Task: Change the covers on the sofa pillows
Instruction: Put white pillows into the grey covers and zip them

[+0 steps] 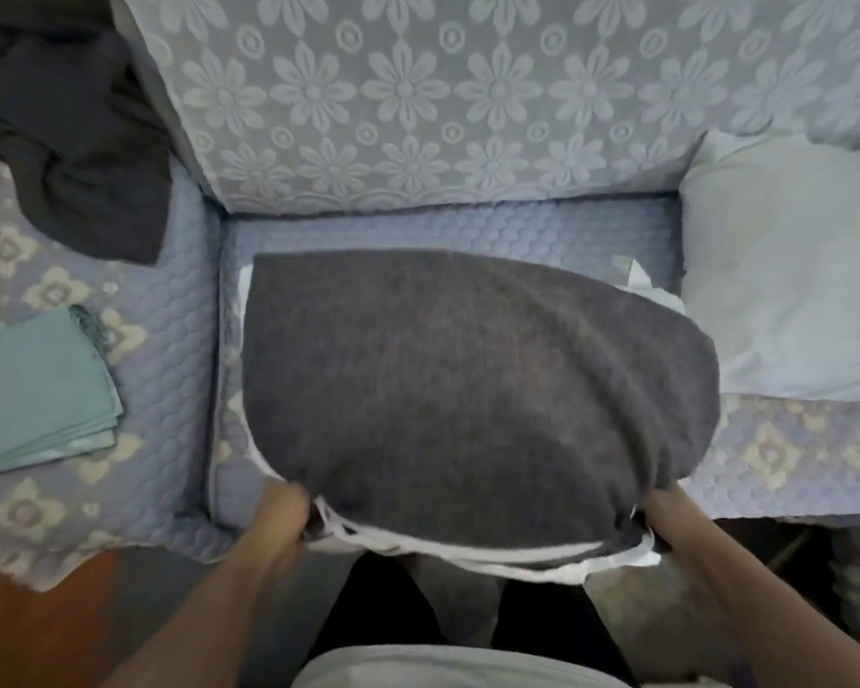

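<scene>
The dark grey knitted pillow cover point(477, 389) lies on the sofa seat point(467, 225), stretched over a white pillow insert point(517, 553), and its open mouth is at the front edge, toward you. Its long axis goes from left to right. Your left hand point(289, 508) grips the left corner of the mouth and your right hand point(666, 518) grips the right corner; the fingers are curled into the cloth, a little blurred. White insert shows along the near edge. A folded teal cover stack point(41, 389) waits on the left side of the sofa, a bare white pillow point(790, 290) on the right.
</scene>
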Demonstrator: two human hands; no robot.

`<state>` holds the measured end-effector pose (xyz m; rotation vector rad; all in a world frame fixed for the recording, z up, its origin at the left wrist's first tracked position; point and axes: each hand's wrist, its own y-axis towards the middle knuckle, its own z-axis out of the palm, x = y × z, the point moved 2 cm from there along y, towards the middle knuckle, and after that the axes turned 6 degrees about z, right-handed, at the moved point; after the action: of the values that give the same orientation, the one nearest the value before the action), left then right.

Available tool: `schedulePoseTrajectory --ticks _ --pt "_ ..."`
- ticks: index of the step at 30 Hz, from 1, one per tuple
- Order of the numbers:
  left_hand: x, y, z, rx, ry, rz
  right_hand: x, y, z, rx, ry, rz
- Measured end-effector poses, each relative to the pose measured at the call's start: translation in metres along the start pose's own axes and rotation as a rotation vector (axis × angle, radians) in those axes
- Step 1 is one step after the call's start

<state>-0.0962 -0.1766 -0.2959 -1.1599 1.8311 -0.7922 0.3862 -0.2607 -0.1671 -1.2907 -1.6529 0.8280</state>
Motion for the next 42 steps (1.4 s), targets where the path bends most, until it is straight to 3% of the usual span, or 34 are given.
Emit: schedulePoseTrajectory --ticks 1,3,6,11,14,17,21,26,28,30,33,35,38,42 --pt "-0.042 -0.035 -0.007 -0.053 -0.018 0.072 0.014 -0.013 -0.007 -0.035 0.068 -0.043" --pt "-0.120 -0.100 -0.015 -0.142 0.002 0.374 0.034 -0.027 -0.022 -0.127 0.159 -0.156" --pt "-0.203 -0.180 -0.037 -0.176 -0.098 0.773 0.068 -0.045 -0.053 -0.212 0.256 -0.273" --pt "-0.220 -0.171 -0.050 -0.137 -0.025 0.709 0.091 -0.045 -0.065 -0.240 0.314 -0.226" --pt "-0.188 -0.136 -0.048 -0.035 0.260 0.484 0.084 -0.023 -0.055 -0.201 0.184 -0.133" --pt "-0.158 -0.135 -0.052 -0.050 0.673 0.493 0.064 -0.013 -0.043 -0.189 0.057 -0.028" --pt "-0.142 -0.151 -0.066 -0.234 0.788 0.576 0.048 -0.017 -0.035 -0.221 0.000 0.001" --pt "-0.156 -0.184 -0.079 -0.391 1.135 0.808 0.053 -0.080 -0.050 -0.582 -0.181 -0.096" --pt "-0.168 -0.196 -0.073 -0.394 1.229 0.977 0.064 -0.110 -0.057 -0.673 -0.096 -0.205" --pt "-0.186 -0.209 -0.064 -0.397 1.124 1.100 0.083 -0.135 -0.068 -0.721 0.097 -0.305" --pt "-0.226 -0.240 -0.047 -0.396 0.857 1.133 0.128 -0.181 -0.086 -0.729 0.426 -0.466" --pt "-0.252 -0.258 -0.036 -0.357 0.896 1.197 0.167 -0.213 -0.099 -0.720 0.544 -0.553" --pt "-0.282 -0.256 -0.039 -0.195 0.982 1.065 0.217 -0.245 -0.124 -0.748 0.643 -0.651" --pt "-0.293 -0.247 -0.061 0.038 0.958 1.016 0.256 -0.267 -0.144 -0.627 0.517 -0.678"
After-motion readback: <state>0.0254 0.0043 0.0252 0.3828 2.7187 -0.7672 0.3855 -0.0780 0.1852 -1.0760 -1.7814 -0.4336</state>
